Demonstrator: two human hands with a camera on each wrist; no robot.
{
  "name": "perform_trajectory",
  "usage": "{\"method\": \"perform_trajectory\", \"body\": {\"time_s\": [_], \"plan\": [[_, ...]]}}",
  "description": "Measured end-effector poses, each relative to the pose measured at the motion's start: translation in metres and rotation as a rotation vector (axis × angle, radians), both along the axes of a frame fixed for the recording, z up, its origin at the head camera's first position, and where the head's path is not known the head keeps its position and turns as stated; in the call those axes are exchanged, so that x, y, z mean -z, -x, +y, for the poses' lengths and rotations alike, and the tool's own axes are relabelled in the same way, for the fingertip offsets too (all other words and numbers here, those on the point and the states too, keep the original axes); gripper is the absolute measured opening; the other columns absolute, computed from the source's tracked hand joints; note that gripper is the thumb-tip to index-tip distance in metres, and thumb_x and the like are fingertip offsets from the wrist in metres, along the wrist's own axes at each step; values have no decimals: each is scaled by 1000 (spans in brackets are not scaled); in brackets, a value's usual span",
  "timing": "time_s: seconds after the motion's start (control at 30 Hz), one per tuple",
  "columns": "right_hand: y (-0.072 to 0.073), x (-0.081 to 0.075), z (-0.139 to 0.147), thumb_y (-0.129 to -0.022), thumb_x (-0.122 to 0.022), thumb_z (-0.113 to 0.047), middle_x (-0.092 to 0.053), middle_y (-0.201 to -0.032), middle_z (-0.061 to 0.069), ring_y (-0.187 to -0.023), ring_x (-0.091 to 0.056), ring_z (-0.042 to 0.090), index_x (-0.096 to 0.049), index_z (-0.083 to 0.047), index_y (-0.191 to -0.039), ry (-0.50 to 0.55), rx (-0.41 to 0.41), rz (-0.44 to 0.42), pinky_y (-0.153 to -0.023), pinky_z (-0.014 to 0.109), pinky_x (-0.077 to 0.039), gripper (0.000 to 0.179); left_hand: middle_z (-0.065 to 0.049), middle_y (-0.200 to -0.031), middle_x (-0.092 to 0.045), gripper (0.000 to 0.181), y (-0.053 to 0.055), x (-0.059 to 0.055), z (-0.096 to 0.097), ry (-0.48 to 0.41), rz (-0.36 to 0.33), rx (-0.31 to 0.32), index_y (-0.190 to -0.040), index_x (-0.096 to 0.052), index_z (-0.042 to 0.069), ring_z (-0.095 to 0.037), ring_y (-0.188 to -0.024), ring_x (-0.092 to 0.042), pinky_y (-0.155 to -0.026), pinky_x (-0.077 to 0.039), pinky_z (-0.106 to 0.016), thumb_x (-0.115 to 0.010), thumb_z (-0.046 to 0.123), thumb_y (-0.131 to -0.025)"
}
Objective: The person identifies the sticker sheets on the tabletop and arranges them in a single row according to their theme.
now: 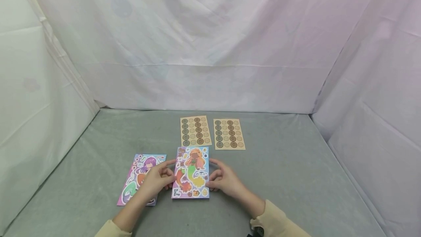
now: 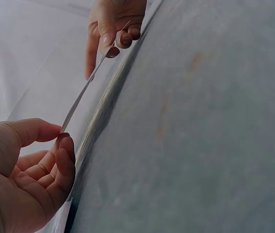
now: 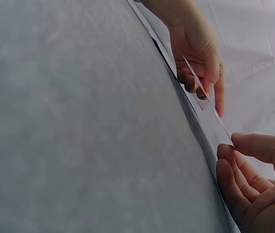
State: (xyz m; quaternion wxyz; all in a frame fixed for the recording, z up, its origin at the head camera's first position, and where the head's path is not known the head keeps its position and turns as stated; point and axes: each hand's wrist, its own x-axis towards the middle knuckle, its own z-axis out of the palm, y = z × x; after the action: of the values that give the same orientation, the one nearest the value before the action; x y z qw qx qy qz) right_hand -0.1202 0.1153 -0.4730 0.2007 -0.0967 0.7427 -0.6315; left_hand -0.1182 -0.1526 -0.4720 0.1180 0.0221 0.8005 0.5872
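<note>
Along the back and sides, from where I stand, white cloth drapes; beneath, one grey cloth-covered tabletop. Raised over its near middle, one thin rectangular purple-and-blue sheet of printed mermaids; leftward, a similar mermaid sheet, flat, partly hidden. Left hand, thumb and fingers clamped on the raised sheet's left edge; right hand, likewise on its right. Beyond, one smaller tan sheet of brown circles; just rightward, its tan twin.
</note>
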Motion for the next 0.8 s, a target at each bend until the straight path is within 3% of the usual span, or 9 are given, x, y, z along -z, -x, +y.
{"method": "perform_trajectory", "body": {"time_s": [0.2,0.33,0.43,0.53,0.8], "plan": [[0,2,-4,-77,-74,7,-65,-76,9,-60,-62,19,-29,3,-145,3,-13,6,-55,35,-55,81,-6,-71,-61,55,-1,-2,-3,55,0,5,-132,-53,0,-22,-58,-57,-48,-49,-30,-71,1,-81],[-5,-10,-8,-76,-73,9,-65,-76,11,-60,-62,22,-30,5,-144,-14,-16,10,-54,34,-54,80,-5,-69,-61,54,-2,-2,-5,111,4,-2,-131,-55,2,-21,-55,-56,-45,-47,-29,-71,1,-80],[-5,-9,-10,-75,-73,9,-65,-75,10,-60,-63,22,-29,5,-145,-30,-22,5,-53,32,-54,83,-4,-68,-60,54,-3,-3,-6,132,28,11,-131,-55,-1,-20,-53,-55,-44,-46,-28,-71,0,-79],[-3,1,-11,-74,-75,7,-65,-74,8,-59,-62,19,-27,1,-147,-36,-24,-5,-52,29,-53,87,-3,-67,-60,54,-4,-6,-7,139,48,30,-131,-54,-3,-18,-51,-53,-43,-45,-27,-70,-1,-79],[-4,3,-15,-74,-77,5,-65,-73,7,-56,-62,19,-29,-2,-147,-68,-37,-6,-48,29,-52,88,-3,-65,-58,54,-9,-12,-9,182,49,34,-130,-54,-5,-16,-48,-50,-42,-42,-25,-69,-2,-79]]}}
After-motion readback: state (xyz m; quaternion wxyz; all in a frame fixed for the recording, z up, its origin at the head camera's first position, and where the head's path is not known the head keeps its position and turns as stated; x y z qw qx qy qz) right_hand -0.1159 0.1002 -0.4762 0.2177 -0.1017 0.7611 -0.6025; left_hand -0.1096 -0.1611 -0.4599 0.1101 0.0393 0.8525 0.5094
